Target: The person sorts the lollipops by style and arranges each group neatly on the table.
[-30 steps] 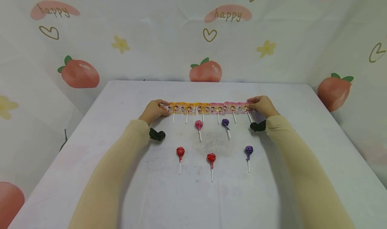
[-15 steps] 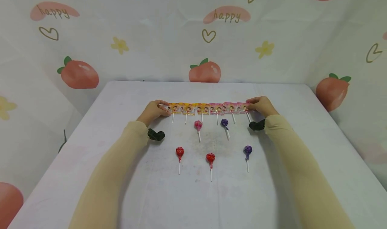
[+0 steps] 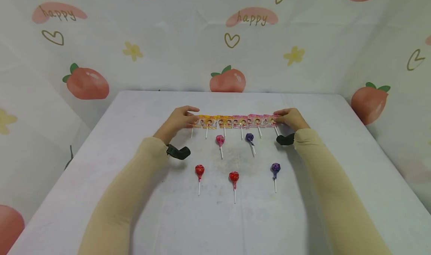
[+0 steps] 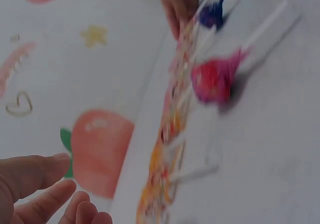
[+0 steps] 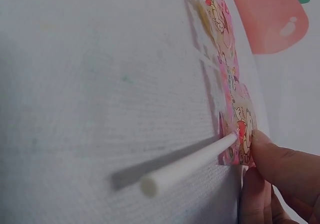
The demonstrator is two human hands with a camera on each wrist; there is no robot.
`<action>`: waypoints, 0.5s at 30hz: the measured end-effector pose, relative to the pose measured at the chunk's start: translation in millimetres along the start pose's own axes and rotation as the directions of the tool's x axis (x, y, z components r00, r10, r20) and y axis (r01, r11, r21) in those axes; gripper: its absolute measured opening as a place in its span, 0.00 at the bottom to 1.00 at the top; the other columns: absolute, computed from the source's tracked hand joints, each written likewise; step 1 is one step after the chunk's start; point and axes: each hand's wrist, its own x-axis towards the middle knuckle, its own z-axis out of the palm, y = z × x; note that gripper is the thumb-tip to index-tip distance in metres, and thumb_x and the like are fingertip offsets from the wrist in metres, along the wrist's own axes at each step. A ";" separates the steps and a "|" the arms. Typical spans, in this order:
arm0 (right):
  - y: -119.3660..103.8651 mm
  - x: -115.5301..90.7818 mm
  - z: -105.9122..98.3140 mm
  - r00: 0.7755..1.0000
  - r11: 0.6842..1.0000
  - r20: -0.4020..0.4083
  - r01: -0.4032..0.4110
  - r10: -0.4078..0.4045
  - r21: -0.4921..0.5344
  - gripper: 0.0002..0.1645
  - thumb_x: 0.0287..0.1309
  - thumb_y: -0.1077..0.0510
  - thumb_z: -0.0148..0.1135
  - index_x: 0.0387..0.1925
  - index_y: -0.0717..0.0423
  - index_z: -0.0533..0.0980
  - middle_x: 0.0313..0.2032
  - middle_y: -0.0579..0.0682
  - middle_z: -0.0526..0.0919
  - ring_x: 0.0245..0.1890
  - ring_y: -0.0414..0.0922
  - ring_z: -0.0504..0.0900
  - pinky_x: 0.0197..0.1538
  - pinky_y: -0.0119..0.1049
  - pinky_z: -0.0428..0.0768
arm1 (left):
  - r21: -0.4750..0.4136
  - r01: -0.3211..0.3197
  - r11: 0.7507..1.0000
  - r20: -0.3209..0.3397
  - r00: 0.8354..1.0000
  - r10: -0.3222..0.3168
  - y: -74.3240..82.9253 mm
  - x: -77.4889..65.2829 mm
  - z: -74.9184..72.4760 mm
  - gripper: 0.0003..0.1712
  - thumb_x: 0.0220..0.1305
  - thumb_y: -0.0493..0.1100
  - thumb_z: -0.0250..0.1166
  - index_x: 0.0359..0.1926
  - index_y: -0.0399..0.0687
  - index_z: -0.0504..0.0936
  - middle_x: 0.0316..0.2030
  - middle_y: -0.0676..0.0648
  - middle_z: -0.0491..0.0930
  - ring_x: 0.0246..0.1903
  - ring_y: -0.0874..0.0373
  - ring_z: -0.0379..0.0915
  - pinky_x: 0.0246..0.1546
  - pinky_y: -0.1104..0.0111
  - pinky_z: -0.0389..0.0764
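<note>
A row of flat wrapped lollipops lies across the far part of the table, yellow-wrapped ones (image 3: pixel 210 122) on the left and pink-wrapped ones (image 3: pixel 257 120) on the right. My left hand (image 3: pixel 180 119) hovers by the row's left end, partly covering the outermost yellow lollipop in the head view. Its thumb and fingers hold nothing in the left wrist view. At the other end, my right hand (image 3: pixel 291 118) pinches the wrapper edge of the last pink lollipop (image 5: pixel 242 129) between thumb and fingers; its white stick points towards the camera.
Nearer than the row lie round lollipops: a pink one (image 3: pixel 220 140), a dark purple one (image 3: pixel 249 137), two red ones, the left (image 3: pixel 199 169) and the middle (image 3: pixel 234 176), and another purple one (image 3: pixel 275 168). A patterned cloth (image 3: pixel 182 42) hangs behind the white table (image 3: pixel 202 229).
My left hand has let go of the leftmost yellow lollipop, lifted and shifted slightly right, its fingers spreading. The right hand and the row stay in place.
</note>
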 end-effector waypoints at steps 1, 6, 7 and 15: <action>0.2 -0.1 0.2 1.000 1.000 -0.006 -0.003 0.003 0.007 0.30 0.58 0.52 0.68 0.60 0.59 0.75 0.55 0.56 0.81 0.46 0.44 0.68 0.51 0.36 0.65 | 0.007 -0.015 1.000 0.015 1.000 0.015 3.1 -2.2 4.0 0.27 0.67 0.42 0.62 0.66 0.47 0.70 0.53 0.40 0.74 0.51 0.46 0.73 0.54 0.59 0.77; -0.5 -0.7 3.9 1.000 1.000 -0.012 -0.005 0.005 0.003 0.28 0.62 0.55 0.64 0.62 0.61 0.72 0.55 0.57 0.79 0.48 0.44 0.66 0.51 0.35 0.64 | 0.084 -0.071 0.994 0.114 0.992 0.061 11.3 -9.6 24.7 0.25 0.67 0.43 0.62 0.64 0.47 0.72 0.47 0.42 0.74 0.48 0.45 0.75 0.49 0.62 0.79; -1.0 -1.0 4.6 1.000 1.000 -0.014 -0.008 0.008 0.000 0.28 0.62 0.56 0.63 0.62 0.60 0.72 0.56 0.57 0.79 0.48 0.44 0.66 0.51 0.34 0.64 | 0.094 -0.078 0.992 0.136 0.989 0.065 11.3 -10.1 28.5 0.25 0.67 0.43 0.62 0.64 0.46 0.72 0.46 0.42 0.74 0.48 0.45 0.76 0.48 0.62 0.80; -1.6 -1.0 3.5 1.000 1.000 -0.010 -0.016 0.016 -0.009 0.28 0.64 0.55 0.62 0.63 0.60 0.72 0.53 0.54 0.80 0.45 0.43 0.65 0.47 0.33 0.64 | 0.230 -0.102 0.968 0.226 0.973 0.049 2.6 -8.5 48.3 0.22 0.63 0.43 0.66 0.57 0.46 0.78 0.42 0.43 0.77 0.36 0.54 0.79 0.37 0.69 0.81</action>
